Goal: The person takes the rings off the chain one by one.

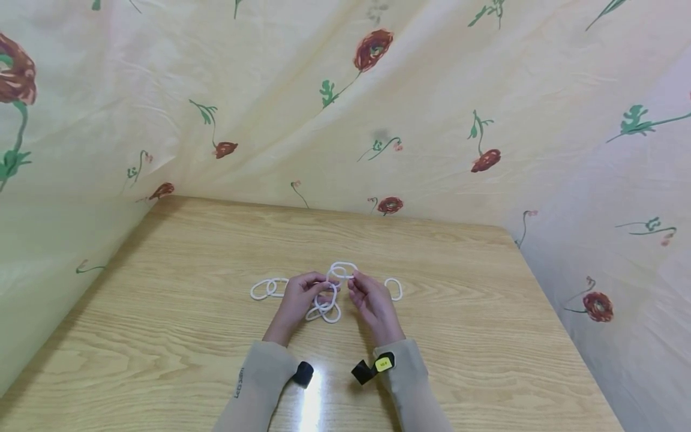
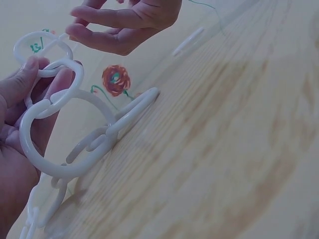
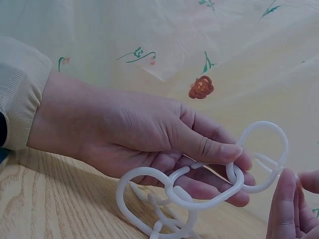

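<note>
White oval plastic chain links hang joined between the two hands. My left hand [image 1: 297,298] pinches one link between thumb and fingers. From it, more joined links [image 2: 70,171] hang to the table below the palm, and a narrow gap shows in one link [image 3: 219,201]. My right hand [image 1: 378,305] is just to the right, thumb and fingertips pinching the edge of the uppermost link [image 3: 263,124]. That link loops through the one the left hand grips. Other fingers of the right hand are loosely bent.
Joined white links [image 1: 260,290] lie left of the left hand, partly hidden by it. A single loose link [image 1: 400,290] rests right of the right hand. The wooden table [image 1: 459,336] is bordered by a flower-patterned cloth [image 1: 270,120] at the back and sides.
</note>
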Available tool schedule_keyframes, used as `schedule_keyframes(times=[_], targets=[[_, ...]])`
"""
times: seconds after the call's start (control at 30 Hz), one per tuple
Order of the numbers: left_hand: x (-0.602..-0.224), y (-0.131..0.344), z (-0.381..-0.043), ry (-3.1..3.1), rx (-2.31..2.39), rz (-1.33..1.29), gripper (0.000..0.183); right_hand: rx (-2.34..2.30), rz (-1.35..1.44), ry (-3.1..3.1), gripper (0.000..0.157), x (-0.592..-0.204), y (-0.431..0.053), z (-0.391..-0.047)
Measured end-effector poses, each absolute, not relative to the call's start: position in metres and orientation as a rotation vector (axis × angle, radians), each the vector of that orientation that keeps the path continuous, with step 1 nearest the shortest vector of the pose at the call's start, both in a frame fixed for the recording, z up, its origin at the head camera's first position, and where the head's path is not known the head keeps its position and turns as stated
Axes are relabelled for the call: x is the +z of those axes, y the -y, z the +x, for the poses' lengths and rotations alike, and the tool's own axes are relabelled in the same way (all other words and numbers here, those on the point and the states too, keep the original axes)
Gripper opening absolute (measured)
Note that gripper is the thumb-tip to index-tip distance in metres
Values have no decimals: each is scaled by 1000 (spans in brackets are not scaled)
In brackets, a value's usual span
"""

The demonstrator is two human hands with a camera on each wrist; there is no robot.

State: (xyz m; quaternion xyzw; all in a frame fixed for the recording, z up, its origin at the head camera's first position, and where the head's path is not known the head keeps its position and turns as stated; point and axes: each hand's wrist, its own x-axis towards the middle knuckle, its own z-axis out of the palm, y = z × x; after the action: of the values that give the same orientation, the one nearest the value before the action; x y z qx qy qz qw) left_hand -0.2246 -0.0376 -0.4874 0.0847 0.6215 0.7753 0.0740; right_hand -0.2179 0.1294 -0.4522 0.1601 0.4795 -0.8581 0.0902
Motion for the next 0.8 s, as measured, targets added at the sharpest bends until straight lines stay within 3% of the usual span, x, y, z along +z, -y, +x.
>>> schedule_keyframes(times=[0.3, 0.8], targets=[[-486, 36, -223, -1895, 2308, 251, 17, -2549, 505, -1408, 13, -451, -132, -217], [-487, 35, -223, -1959, 2288, 247, 14, -2542, 552, -1348, 20, -448, -130, -218]])
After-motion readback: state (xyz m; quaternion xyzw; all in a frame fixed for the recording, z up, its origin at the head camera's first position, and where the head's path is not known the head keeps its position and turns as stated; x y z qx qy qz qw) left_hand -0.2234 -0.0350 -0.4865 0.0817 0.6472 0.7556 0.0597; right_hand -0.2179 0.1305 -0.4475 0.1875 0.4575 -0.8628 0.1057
